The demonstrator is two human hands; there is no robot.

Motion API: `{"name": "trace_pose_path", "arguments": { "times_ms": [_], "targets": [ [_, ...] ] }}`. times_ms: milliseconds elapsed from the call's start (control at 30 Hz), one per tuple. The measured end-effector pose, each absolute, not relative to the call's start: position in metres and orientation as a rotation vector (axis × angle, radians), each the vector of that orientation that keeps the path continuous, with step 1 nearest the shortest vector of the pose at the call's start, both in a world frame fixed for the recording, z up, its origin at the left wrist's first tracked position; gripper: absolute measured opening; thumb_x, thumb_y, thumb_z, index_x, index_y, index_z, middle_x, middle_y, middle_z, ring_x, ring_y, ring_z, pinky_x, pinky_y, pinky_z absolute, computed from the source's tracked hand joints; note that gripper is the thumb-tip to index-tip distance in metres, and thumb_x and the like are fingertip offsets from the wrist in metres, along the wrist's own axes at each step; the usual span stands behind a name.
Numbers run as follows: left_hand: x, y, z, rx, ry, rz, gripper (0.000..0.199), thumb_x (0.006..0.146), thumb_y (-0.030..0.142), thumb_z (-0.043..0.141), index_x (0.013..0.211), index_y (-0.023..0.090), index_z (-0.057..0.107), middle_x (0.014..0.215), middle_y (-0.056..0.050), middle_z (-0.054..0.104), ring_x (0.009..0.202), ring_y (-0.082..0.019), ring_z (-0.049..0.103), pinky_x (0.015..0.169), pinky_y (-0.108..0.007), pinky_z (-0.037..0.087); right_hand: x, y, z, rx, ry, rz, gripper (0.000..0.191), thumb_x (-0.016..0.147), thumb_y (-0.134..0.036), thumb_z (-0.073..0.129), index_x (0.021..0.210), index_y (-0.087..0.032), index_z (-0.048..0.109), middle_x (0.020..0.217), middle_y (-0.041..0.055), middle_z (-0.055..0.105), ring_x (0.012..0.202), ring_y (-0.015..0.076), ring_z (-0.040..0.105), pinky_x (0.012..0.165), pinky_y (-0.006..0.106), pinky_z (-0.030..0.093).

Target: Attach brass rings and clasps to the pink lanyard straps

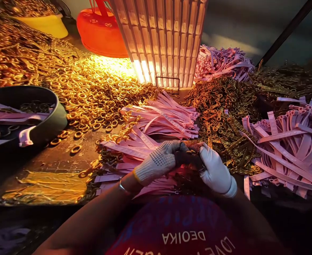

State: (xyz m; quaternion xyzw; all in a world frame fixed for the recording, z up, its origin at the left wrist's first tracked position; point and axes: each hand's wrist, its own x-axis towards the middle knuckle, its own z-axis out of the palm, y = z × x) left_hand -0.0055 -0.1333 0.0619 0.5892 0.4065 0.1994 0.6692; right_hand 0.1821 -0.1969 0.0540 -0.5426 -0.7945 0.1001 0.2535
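Both my hands wear white gloves with bare-looking fingertips and meet in front of my chest. My left hand (158,161), in a dotted knit glove, has its fingers bent inward. Opposite it, my right hand (215,168), in a smooth white glove, is closed too. A small dark or brassy piece seems to lie between the fingers, too shadowed to make out. Just beyond my hands are bundles of pink straps (163,115) with metal ends. More pink straps lie beneath my left wrist. Brass-coloured clasps (222,109) are heaped beyond my right hand.
Gold rings (92,92) are piled at the back left, near a dark round basin (61,117). A red lamp (100,33) hangs beside an upright ribbed panel (166,39). Yellow cords (49,186) lie at the front left. Loose pink straps (291,141) fill the right side.
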Motion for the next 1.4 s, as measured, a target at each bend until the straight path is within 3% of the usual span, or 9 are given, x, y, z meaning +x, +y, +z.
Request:
{"name": "trace_pose_path", "arguments": {
  "times_ms": [167, 300, 467, 633, 800, 967, 1200, 1300, 1400],
  "targets": [
    [-0.001, -0.142, 0.063, 1.072, 0.892, 0.456, 0.023, 0.082, 0.034, 0.069, 0.075, 0.018, 0.053, 0.053, 0.007, 0.048, 0.041, -0.005, 0.036, 0.038, -0.016, 0.022, 0.173, -0.198, 0.048, -1.582, -2.230, -0.011, 0.024, 0.090, -0.041, 0.053, 0.082, -0.019, 0.058, 0.073, 0.0064, 0.060, 0.063, 0.0214, 0.055, 0.060, 0.033, 0.039],
    [0.008, -0.143, 0.061, 0.937, 0.904, 0.554, 0.026, 0.081, 0.034, 0.071, 0.075, 0.019, 0.051, 0.049, 0.009, 0.044, 0.037, -0.004, 0.032, 0.037, -0.016, 0.023, 0.168, -0.202, 0.035, -1.613, -2.187, -0.321, 0.033, 0.089, -0.049, 0.055, 0.080, -0.018, 0.060, 0.073, 0.0108, 0.062, 0.061, 0.0227, 0.055, 0.058, 0.034, 0.035],
    [0.022, -0.136, 0.058, 0.945, 0.939, 0.614, 0.029, 0.079, 0.038, 0.074, 0.075, 0.018, 0.053, 0.052, 0.008, 0.047, 0.039, -0.004, 0.035, 0.038, -0.017, 0.025, 0.180, -0.196, 0.029, -1.687, -2.042, 0.348, 0.015, 0.089, -0.027, 0.058, 0.101, -0.020, 0.063, 0.072, 0.0042, 0.066, 0.063, 0.0214, 0.059, 0.060, 0.030, 0.042],
    [0.030, -0.124, 0.061, 1.241, 0.930, 0.578, 0.016, 0.087, 0.028, 0.062, 0.077, 0.019, 0.055, 0.054, 0.007, 0.048, 0.044, -0.007, 0.040, 0.043, -0.018, 0.031, 0.197, -0.194, 0.028, -1.608, -1.908, 0.664, 0.013, 0.084, -0.019, 0.062, 0.097, -0.023, 0.066, 0.071, 0.0022, 0.068, 0.066, 0.0209, 0.062, 0.062, 0.028, 0.047],
    [0.029, -0.070, 0.053, 2.264, 0.848, 0.430, 0.021, 0.094, 0.027, 0.056, 0.101, 0.014, 0.071, 0.098, -0.010, 0.071, 0.088, -0.020, 0.066, 0.078, -0.031, 0.052, 0.208, -0.192, 0.017, -1.606, -1.641, 0.472, 0.024, 0.089, -0.021, 0.054, 0.109, -0.021, 0.067, 0.079, 0.0058, 0.071, 0.074, 0.0236, 0.066, 0.074, 0.032, 0.052],
    [0.030, -0.024, 0.022, 2.651, 1.096, 0.013, 0.038, 0.089, 0.022, 0.059, 0.125, 0.010, 0.067, 0.120, -0.023, 0.065, 0.089, -0.030, 0.067, 0.071, -0.040, 0.051, 0.216, -0.184, 0.012, -1.593, -1.573, 0.480, 0.038, 0.086, -0.015, 0.049, 0.120, -0.022, 0.065, 0.090, 0.0076, 0.073, 0.088, 0.0256, 0.068, 0.087, 0.035, 0.053],
    [0.015, -0.018, 0.018, 2.386, 1.130, 0.191, 0.021, 0.091, 0.021, 0.053, 0.100, 0.016, 0.071, 0.092, -0.007, 0.072, 0.079, -0.016, 0.065, 0.069, -0.025, 0.050, 0.204, -0.173, 0.012, -1.517, -1.718, 0.510, 0.049, 0.070, -0.010, 0.046, 0.113, -0.021, 0.066, 0.090, 0.0058, 0.071, 0.083, 0.0229, 0.065, 0.082, 0.032, 0.053],
    [0.002, -0.043, 0.045, 1.862, 1.110, 0.327, 0.025, 0.095, 0.035, 0.051, 0.092, 0.016, 0.067, 0.058, 0.001, 0.057, 0.049, -0.011, 0.050, 0.047, -0.021, 0.037, 0.191, -0.164, 0.021, -1.595, -1.873, 0.366, 0.044, 0.066, -0.010, 0.046, 0.104, -0.018, 0.065, 0.087, 0.0071, 0.069, 0.078, 0.0229, 0.063, 0.073, 0.031, 0.049],
    [-0.007, -0.078, 0.069, 1.430, 1.053, 0.387, 0.029, 0.092, 0.043, 0.056, 0.078, 0.018, 0.058, 0.047, 0.006, 0.043, 0.039, -0.008, 0.034, 0.039, -0.020, 0.024, 0.176, -0.159, 0.033, -1.786, -2.056, 0.181, 0.030, 0.070, -0.011, 0.049, 0.095, -0.018, 0.064, 0.083, 0.0078, 0.069, 0.076, 0.0238, 0.064, 0.067, 0.030, 0.043]
  ]
}}
